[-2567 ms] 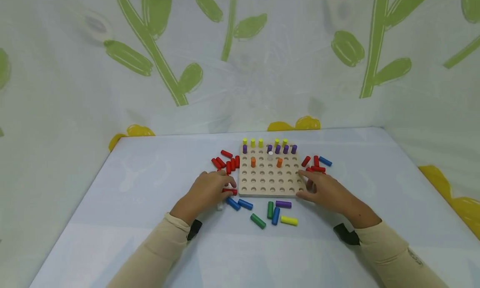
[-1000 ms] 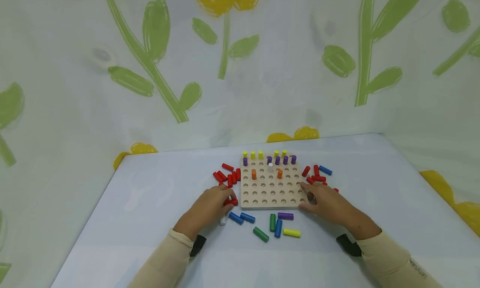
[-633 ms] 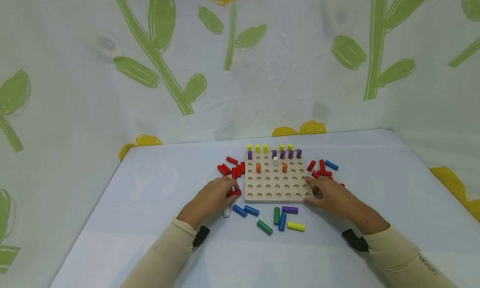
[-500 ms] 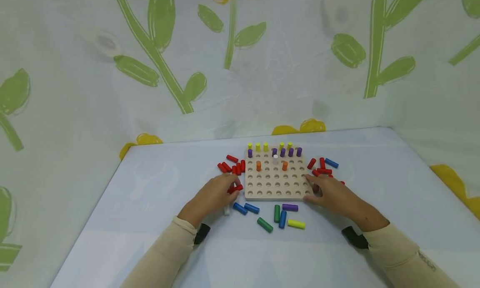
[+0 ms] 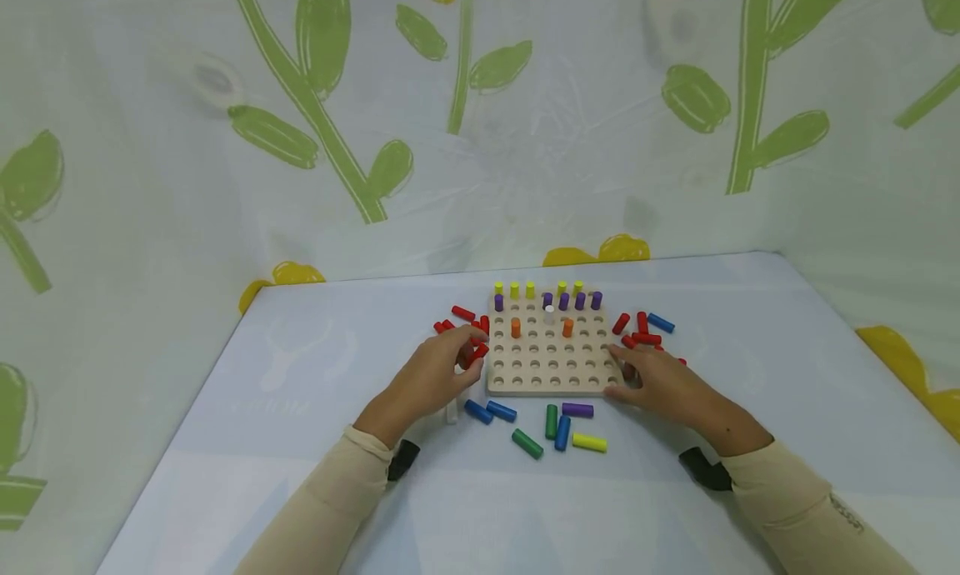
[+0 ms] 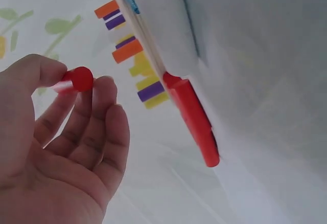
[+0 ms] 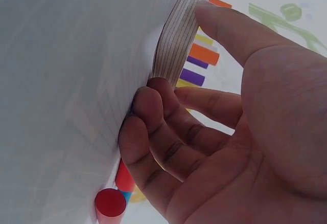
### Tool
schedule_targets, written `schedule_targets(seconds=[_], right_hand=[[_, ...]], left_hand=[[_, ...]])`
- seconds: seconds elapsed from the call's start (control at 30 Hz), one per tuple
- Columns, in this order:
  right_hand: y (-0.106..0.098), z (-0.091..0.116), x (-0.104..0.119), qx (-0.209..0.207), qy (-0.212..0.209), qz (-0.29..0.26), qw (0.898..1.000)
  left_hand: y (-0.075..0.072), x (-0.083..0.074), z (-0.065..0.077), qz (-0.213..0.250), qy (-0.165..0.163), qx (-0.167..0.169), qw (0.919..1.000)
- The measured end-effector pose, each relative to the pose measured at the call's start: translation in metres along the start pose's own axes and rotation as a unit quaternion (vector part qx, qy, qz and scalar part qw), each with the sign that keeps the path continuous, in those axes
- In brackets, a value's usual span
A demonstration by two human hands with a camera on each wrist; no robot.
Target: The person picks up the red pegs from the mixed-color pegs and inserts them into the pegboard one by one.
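Note:
In the head view, my left hand (image 5: 431,379) pinches a red peg (image 5: 478,354) between thumb and index finger, off the table beside the left edge of a wooden pegboard (image 5: 543,356). The left wrist view shows the red peg's round end (image 6: 82,79) at the fingertips, the other fingers loosely bent. My right hand (image 5: 663,385) holds the board's near right corner; in the right wrist view its thumb touches the top of the board's side (image 7: 176,35) and curled fingers lie against that side. Yellow, purple and orange pegs plus one white peg (image 5: 550,314) stand in the board's holes.
Loose red pegs (image 5: 462,312) lie left of the board, partly behind the left hand. More red pegs (image 5: 647,339) and a blue peg (image 5: 661,322) lie to its right. In front are green (image 5: 527,443), blue, purple (image 5: 577,409), yellow (image 5: 589,442) and white (image 5: 452,412) pegs.
My left hand has taken hold of a red peg that lay on the table and raised it, tilting it and moving it away from me. My right hand has stayed at the board's corner.

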State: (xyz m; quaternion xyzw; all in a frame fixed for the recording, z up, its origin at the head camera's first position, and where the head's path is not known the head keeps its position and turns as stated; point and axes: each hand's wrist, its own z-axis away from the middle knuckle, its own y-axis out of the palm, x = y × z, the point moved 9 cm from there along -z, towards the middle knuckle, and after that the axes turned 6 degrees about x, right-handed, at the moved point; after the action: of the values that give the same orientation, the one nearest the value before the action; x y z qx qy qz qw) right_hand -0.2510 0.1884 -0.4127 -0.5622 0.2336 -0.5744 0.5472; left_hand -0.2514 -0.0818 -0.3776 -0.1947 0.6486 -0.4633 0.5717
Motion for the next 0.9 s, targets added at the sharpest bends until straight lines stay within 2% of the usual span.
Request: schedule_targets(seconds=[0.2,0.43,0.7,0.9], right_hand=[[0.0,0.0,0.0,0.004,-0.001,0.0,1.0],[0.0,0.001,0.001,0.001,-0.001,-0.002,1.0],[0.0,0.001,-0.001,0.002,0.002,0.004,1.0],[0.001,0.001,0.001,0.002,-0.001,-0.001,1.0]], left_hand=[[-0.008,-0.008,0.0,0.007,0.027,-0.02,0.9994],[-0.01,-0.014,-0.007,0.034,0.056,-0.026,0.9975],[-0.005,-0.017,-0.017,0.053,0.04,-0.01,0.9978],[0.0,-0.013,-0.02,0.062,0.019,0.003,0.9979]])
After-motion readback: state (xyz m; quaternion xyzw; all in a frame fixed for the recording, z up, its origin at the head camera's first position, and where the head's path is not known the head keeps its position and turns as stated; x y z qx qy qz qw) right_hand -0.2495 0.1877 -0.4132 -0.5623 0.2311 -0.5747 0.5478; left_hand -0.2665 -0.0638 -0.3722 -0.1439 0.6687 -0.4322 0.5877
